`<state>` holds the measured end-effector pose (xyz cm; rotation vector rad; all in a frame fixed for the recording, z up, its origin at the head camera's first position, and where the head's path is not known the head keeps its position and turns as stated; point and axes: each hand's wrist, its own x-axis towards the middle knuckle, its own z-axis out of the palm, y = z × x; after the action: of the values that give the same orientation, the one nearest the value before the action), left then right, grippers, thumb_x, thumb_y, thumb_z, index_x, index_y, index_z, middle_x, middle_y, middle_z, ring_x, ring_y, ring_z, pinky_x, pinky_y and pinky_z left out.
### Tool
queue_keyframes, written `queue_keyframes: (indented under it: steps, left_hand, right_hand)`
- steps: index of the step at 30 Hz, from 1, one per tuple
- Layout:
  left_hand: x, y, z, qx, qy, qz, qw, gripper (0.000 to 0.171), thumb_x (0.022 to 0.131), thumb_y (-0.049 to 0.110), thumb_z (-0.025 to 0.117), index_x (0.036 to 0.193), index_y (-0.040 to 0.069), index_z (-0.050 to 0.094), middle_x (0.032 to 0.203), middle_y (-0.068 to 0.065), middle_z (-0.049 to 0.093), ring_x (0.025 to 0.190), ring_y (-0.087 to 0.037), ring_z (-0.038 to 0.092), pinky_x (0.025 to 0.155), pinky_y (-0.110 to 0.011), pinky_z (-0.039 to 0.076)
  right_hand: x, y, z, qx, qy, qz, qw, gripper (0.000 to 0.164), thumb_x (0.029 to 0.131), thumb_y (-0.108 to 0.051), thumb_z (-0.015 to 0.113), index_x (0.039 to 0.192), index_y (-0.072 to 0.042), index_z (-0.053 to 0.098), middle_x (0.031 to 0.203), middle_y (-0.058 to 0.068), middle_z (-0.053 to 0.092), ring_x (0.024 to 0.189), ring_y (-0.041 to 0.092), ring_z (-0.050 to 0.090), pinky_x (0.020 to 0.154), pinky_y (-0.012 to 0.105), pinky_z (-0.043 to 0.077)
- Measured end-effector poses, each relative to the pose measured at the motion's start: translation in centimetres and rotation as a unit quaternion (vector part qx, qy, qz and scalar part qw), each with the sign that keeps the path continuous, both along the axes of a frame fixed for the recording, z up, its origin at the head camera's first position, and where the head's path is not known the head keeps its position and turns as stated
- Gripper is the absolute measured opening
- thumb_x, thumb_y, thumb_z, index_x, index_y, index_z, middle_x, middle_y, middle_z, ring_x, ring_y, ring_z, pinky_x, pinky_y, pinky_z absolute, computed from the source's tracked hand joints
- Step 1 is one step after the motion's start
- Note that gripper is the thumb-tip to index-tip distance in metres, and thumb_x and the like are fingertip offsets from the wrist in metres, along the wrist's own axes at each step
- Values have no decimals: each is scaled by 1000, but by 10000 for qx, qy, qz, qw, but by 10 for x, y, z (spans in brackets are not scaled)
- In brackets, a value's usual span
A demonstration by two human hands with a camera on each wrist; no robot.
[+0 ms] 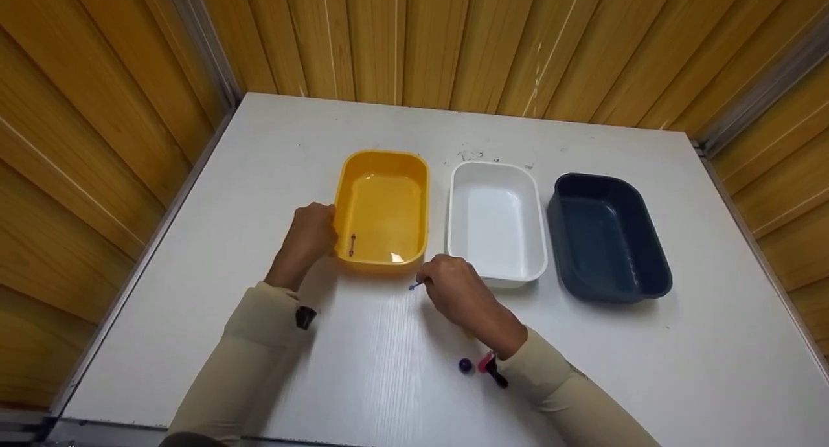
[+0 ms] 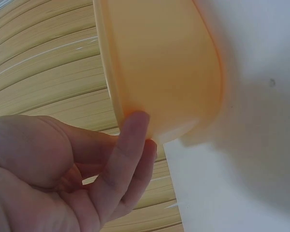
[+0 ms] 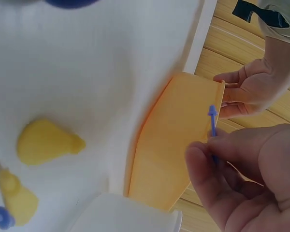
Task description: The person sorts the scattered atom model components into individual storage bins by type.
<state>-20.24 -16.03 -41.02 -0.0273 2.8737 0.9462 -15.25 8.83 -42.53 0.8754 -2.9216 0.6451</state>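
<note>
Purple ball (image 1: 465, 365) nearest, right hand (image 1: 453, 290) pinching blue pin (image 1: 415, 285), left hand (image 1: 312, 232) gripping yellow tub (image 1: 382, 259) beside white tub (image 1: 495, 275)

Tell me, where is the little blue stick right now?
In the head view the little blue stick is pinched in the right hand, just above the white table, near the front right corner of the yellow tub.

By my left hand (image 1: 309, 234) the yellow tub (image 1: 383, 207) is glossy smooth plastic; under it, the matt white table (image 1: 363, 369) shows fine grain.
</note>
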Motion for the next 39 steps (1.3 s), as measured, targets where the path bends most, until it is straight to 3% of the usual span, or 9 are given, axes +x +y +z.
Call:
queue_keyframes:
  steps: [4, 11, 18, 24, 30, 39]
  left_hand:
    - [-1, 0, -1, -305, 182, -110, 9993, 9, 88, 2, 59, 87, -2, 66, 68, -8, 60, 57, -17, 51, 49, -22, 43]
    - [-3, 0, -1, -283, 0, 53, 9996, 13, 90, 5, 56, 87, -2, 67, 69, -9, 60, 57, -17, 53, 48, -21, 45]
    - [-2, 1, 0, -87, -134, 67, 9999, 13, 91, 9, 58, 90, 0, 67, 70, -8, 62, 57, -17, 55, 47, -21, 46]
    - [-1, 2, 2, -80, -143, 59, 9998, 12, 91, 7, 58, 90, 0, 67, 70, -8, 62, 57, -17, 55, 48, -22, 47]
    - [-1, 2, 1, 0, -211, 173, 9996, 13, 91, 9, 58, 91, 0, 67, 70, -8, 62, 58, -17, 56, 50, -22, 48]
    - [1, 1, 0, -185, 184, 4, 9997, 17, 92, 7, 55, 78, -1, 62, 64, -7, 59, 52, -14, 52, 46, -20, 44]
  right_hand:
    - [-3, -7, -1, -284, 324, -51, 9991, 20, 87, -1, 61, 86, -12, 78, 82, 2, 72, 78, 16, 67, 69, 29, 56]
    - [-12, -15, -6, -715, 1066, -25, 9917, 14, 85, 0, 64, 85, -7, 77, 83, 4, 74, 78, 16, 69, 68, 26, 57]
    - [-21, -23, -7, -586, 982, -258, 9931, 10, 84, -6, 70, 90, -8, 77, 84, 4, 74, 77, 15, 68, 70, 25, 57]
    - [-26, -24, -9, -569, 1090, -214, 9922, 16, 83, 1, 65, 88, -8, 77, 84, 5, 74, 77, 16, 68, 71, 28, 57]
    - [-24, -21, -8, -634, 705, -241, 9952, 17, 84, -1, 64, 95, -6, 76, 92, 5, 74, 84, 17, 68, 78, 29, 57]
    - [-18, -14, -4, -691, 750, -66, 9948, 13, 83, -6, 69, 95, -7, 75, 93, 4, 73, 86, 17, 68, 79, 29, 56]
